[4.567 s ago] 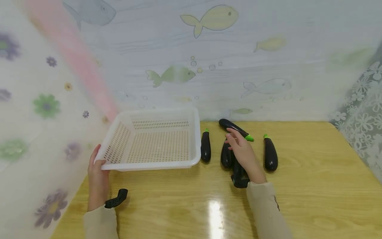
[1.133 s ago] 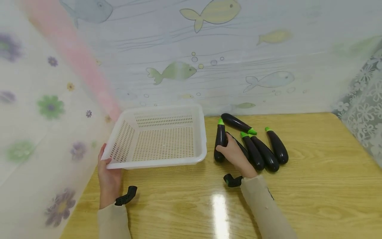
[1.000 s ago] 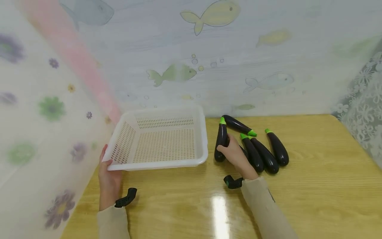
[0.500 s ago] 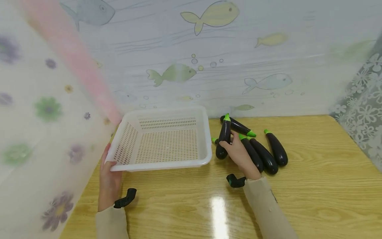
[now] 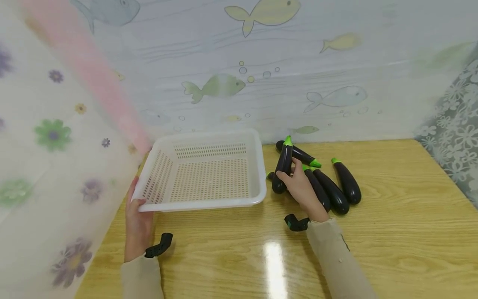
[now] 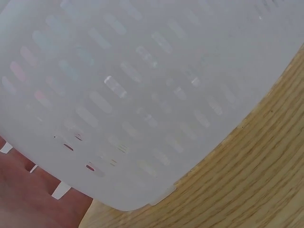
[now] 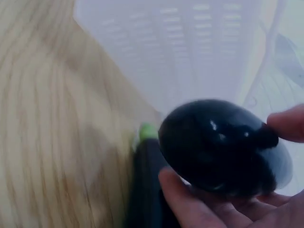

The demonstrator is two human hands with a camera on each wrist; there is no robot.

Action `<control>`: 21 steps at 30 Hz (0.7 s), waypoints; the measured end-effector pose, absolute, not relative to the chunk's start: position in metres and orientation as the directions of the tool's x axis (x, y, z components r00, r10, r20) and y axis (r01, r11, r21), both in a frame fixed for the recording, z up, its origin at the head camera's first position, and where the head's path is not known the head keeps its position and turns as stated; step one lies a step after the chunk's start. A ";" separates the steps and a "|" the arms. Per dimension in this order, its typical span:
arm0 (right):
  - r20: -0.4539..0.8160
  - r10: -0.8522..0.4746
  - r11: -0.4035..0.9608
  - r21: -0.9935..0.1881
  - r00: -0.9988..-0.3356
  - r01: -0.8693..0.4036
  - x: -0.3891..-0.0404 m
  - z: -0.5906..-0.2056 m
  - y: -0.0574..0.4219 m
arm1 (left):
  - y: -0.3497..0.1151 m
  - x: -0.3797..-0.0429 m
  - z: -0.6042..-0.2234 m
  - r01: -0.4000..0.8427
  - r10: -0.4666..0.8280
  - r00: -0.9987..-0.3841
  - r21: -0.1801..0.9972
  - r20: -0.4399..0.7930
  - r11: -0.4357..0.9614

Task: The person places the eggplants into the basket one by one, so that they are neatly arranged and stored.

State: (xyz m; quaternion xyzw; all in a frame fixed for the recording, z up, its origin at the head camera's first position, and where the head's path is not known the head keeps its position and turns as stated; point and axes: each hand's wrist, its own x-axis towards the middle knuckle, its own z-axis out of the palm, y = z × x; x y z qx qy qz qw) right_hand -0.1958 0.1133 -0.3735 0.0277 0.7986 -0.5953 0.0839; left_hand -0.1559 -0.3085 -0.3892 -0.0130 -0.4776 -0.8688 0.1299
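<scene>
My left hand (image 5: 138, 220) grips the front left corner of a white plastic basket (image 5: 198, 205), thumb over the rim. In the left wrist view, the slotted basket wall (image 6: 156, 95) fills most of the picture, with part of the hand (image 6: 38, 190) at its lower left. My right hand (image 5: 300, 185) holds a dark eggplant (image 5: 284, 160) by its side, green stem end pointing away, just right of the basket. The right wrist view shows this eggplant's rounded end (image 7: 213, 147) between thumb and fingers. Below it lies another eggplant (image 7: 147, 185), partly covered.
Right of the held one, several eggplants (image 5: 332, 191) lie side by side on the wooden table (image 5: 403, 207). One eggplant (image 5: 302, 155) lies crosswise behind them near the patterned back wall (image 5: 343, 120). A flowered wall sheet (image 5: 56, 174) borders the left side.
My right hand, bare over the eggplants at first, has taken one and raised it, shifting slightly right and away. An eggplant beneath has come into view. The basket has moved a little right with my left hand.
</scene>
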 end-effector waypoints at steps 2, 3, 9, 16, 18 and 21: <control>-0.150 -0.061 0.272 -0.954 -0.987 0.128 -0.196 -0.373 0.111 | -0.308 -0.156 -0.390 0.240 -0.212 -0.966 0.820 0.148 -0.520; -0.140 -0.066 0.266 -0.957 -0.988 0.118 -0.196 -0.373 0.110 | -0.308 -0.157 -0.390 0.241 -0.210 -0.966 0.818 0.150 -0.522; -0.111 -0.078 0.253 -0.964 -0.991 0.088 -0.195 -0.371 0.107 | -0.307 -0.157 -0.390 0.246 -0.214 -0.964 0.821 0.155 -0.515; -0.115 -0.081 0.291 -0.953 -0.990 0.087 -0.195 -0.371 0.108 | -0.307 -0.157 -0.390 0.248 -0.207 -0.965 0.826 0.163 -0.506; -0.098 -0.074 0.308 -0.949 -0.992 0.071 -0.194 -0.371 0.108 | -0.307 -0.156 -0.390 0.247 -0.208 -0.965 0.830 0.161 -0.500; -0.064 -0.065 0.316 -0.948 -0.996 0.040 -0.194 -0.370 0.109 | -0.308 -0.156 -0.391 0.246 -0.205 -0.965 0.833 0.163 -0.495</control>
